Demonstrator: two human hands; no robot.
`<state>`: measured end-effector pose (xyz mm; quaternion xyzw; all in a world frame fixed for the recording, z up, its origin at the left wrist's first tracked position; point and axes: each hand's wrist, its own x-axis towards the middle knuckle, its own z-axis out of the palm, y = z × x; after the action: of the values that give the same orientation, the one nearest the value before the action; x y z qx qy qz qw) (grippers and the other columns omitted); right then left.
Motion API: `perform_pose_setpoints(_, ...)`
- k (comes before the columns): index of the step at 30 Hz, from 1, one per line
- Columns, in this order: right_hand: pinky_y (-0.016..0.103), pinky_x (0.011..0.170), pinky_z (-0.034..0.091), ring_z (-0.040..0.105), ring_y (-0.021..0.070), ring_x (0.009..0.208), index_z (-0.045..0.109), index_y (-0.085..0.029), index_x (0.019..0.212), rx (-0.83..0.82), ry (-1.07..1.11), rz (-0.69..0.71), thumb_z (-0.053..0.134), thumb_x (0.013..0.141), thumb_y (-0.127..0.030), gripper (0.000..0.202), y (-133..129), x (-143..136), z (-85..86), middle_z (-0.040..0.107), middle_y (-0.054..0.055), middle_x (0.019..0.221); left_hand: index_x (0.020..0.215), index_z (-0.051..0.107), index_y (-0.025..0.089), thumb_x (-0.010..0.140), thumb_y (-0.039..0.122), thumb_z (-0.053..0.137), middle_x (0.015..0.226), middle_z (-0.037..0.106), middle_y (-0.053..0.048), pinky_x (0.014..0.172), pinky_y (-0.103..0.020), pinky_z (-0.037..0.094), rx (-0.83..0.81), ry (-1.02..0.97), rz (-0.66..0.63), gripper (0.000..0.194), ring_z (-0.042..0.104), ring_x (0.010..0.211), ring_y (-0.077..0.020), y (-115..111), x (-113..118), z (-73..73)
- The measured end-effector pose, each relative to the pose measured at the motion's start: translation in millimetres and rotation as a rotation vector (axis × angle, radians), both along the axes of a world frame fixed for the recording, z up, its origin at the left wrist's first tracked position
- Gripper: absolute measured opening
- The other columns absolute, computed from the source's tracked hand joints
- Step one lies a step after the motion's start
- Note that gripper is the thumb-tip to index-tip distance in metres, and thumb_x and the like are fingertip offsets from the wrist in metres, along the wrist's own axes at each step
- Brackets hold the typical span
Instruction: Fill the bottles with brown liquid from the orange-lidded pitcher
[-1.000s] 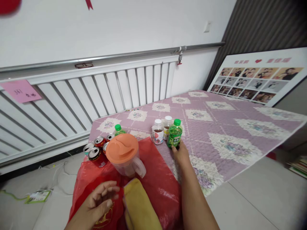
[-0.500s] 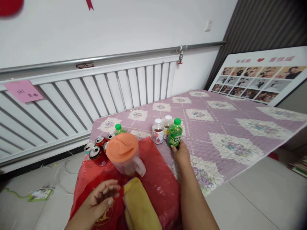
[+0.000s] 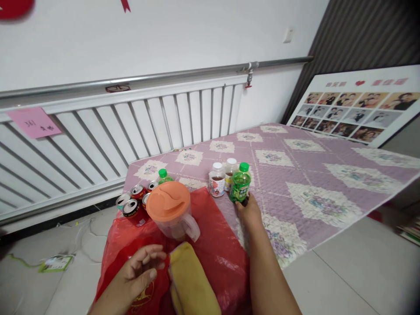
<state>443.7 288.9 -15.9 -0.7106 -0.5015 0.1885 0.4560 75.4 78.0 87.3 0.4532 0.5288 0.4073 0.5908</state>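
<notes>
My right hand (image 3: pixel 250 211) is around the lower part of a green-capped drink bottle (image 3: pixel 240 183), which stands upright on the flowered tablecloth. Just left of that bottle are two small white-capped bottles of brown liquid, a nearer bottle (image 3: pixel 217 183) and a farther bottle (image 3: pixel 230 173). My left hand (image 3: pixel 141 270) hovers over a red item with gold print (image 3: pixel 144 299), fingers loosely bent and apart, holding nothing. Beside it lies a folded yellow cloth (image 3: pixel 193 280). A clear pitcher with an orange lid (image 3: pixel 168 202) stands beyond the cloth on red plastic sheeting (image 3: pixel 216 245).
Several opened drink cans (image 3: pixel 134 210) cluster left of the pitcher, with another green-capped bottle (image 3: pixel 163 176) behind it. A white radiator (image 3: pixel 147 124) runs along the wall. A photo board (image 3: pixel 357 105) leans at the far right of the tablecloth (image 3: pixel 278 157).
The view has shifted very slightly. The green-capped bottle stays beside the two white-capped bottles, with my right hand still at its base. My left hand keeps almost the same pose.
</notes>
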Motion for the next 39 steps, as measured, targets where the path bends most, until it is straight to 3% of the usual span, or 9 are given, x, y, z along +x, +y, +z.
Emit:
perform_pose_setpoints(5, 0.037, 0.076, 0.051, 0.066, 0.0263, 0.088, 0.05, -0.011, 0.128, 0.019, 0.078, -0.043, 0.061, 0.069, -0.039, 0.066, -8.1, 8.1, 6.5, 0.067, 0.017, 0.106, 0.111, 0.067, 0.027, 0.07, 0.049, 0.08, 0.11, 0.071, -0.008, 0.09, -0.035, 0.052, 0.006, -0.007, 0.042, 0.048, 0.066, 0.101, -0.0252, 0.7, 0.6, 13.9)
perform_pose_setpoints(9, 0.038, 0.067, 0.047, 0.058, 0.0235, 0.068, 0.054, -0.013, 0.11, 0.034, 0.077, -0.128, 0.061, 0.068, -0.052, 0.058, -19.4, 13.5, 17.9, 0.061, 0.006, 0.076, 0.111, 0.067, 0.026, 0.073, 0.045, 0.079, 0.102, 0.071, -0.005, 0.083, -0.029, 0.052, 0.064, -0.005, 0.151, 0.045, 0.066, 0.091, -0.0194, 9.2, -6.0, 37.6)
perform_pose_setpoints(11, 0.039, 0.068, 0.045, 0.055, 0.023, 0.067, 0.053, -0.016, 0.101, 0.066, 0.069, -0.156, 0.058, 0.068, -0.055, 0.051, -25.6, 11.2, 24.5, 0.056, 0.003, 0.072, 0.111, 0.067, 0.025, 0.073, 0.044, 0.08, 0.097, 0.07, -0.004, 0.078, -0.026, 0.052, 0.138, -0.005, 0.218, 0.044, 0.063, 0.084, -0.0158, 19.5, -11.3, 51.6)
perform_pose_setpoints(16, 0.037, 0.07, 0.045, 0.057, 0.0235, 0.068, 0.05, -0.02, 0.098, 0.155, 0.069, -0.084, 0.052, 0.074, -0.057, 0.044, -43.7, -12.5, 36.3, 0.057, 0.002, 0.071, 0.109, 0.066, 0.022, 0.075, 0.04, 0.078, 0.095, 0.069, -0.003, 0.075, -0.024, 0.051, 0.37, 0.049, 0.312, 0.04, 0.061, 0.077, -0.0118, 65.0, -19.9, 83.5)
perform_pose_setpoints(20, 0.035, 0.068, 0.047, 0.06, 0.0228, 0.068, 0.052, -0.02, 0.104, 0.175, 0.056, 0.063, 0.052, 0.076, -0.056, 0.045, -55.1, -35.5, 35.4, 0.061, 0.002, 0.071, 0.112, 0.063, 0.018, 0.075, 0.039, 0.073, 0.106, 0.069, -0.008, 0.084, -0.034, 0.053, 0.504, 0.316, 0.314, 0.043, 0.064, 0.095, -0.0199, 118.7, -12.5, 100.3)
perform_pose_setpoints(24, 0.034, 0.067, 0.049, 0.062, 0.0221, 0.065, 0.055, -0.02, 0.105, 0.168, 0.03, 0.161, 0.048, 0.078, -0.053, 0.044, -58.2, -49.3, 29.8, 0.062, 0.001, 0.069, 0.121, 0.06, 0.018, 0.08, 0.027, 0.064, 0.124, 0.064, -0.011, 0.093, -0.039, 0.052, 0.595, 0.716, 0.275, 0.043, 0.06, 0.113, -0.0249, 170.6, 0.8, 106.2)
perform_pose_setpoints(28, 0.034, 0.066, 0.051, 0.064, 0.0225, 0.067, 0.057, -0.018, 0.108, 0.152, 0.006, 0.205, 0.048, 0.08, -0.052, 0.045, -57.2, -53.8, 25.8, 0.066, 0.003, 0.073, 0.131, 0.055, 0.014, 0.081, 0.021, 0.061, 0.133, 0.06, -0.015, 0.105, -0.039, 0.045, 0.538, 1.017, 0.162, 0.05, 0.056, 0.123, -0.026, 199.3, 8.9, 107.9)
perform_pose_setpoints(33, 0.036, 0.07, 0.052, 0.066, 0.0231, 0.071, 0.06, -0.018, 0.108, 0.148, -0.02, 0.246, 0.047, 0.081, -0.051, 0.044, -55.4, -55.5, 21.7, 0.069, 0.007, 0.081, 0.126, 0.059, 0.013, 0.08, 0.02, 0.062, 0.132, 0.063, -0.015, 0.101, -0.035, 0.046, 0.468, 1.083, 0.091, 0.047, 0.061, 0.118, -0.0265, 209.4, 9.5, 109.5)
perform_pose_setpoints(39, 0.036, 0.074, 0.053, 0.067, 0.0241, 0.077, 0.061, -0.015, 0.109, 0.136, -0.041, 0.316, 0.045, 0.081, -0.051, 0.047, -57.7, -63.1, 22.0, 0.071, 0.011, 0.09, 0.109, 0.068, 0.019, 0.075, 0.019, 0.064, 0.109, 0.074, -0.006, 0.08, -0.028, 0.052, 0.433, 1.073, 0.039, 0.033, 0.069, 0.093, -0.0213, 211.6, 6.8, 106.5)
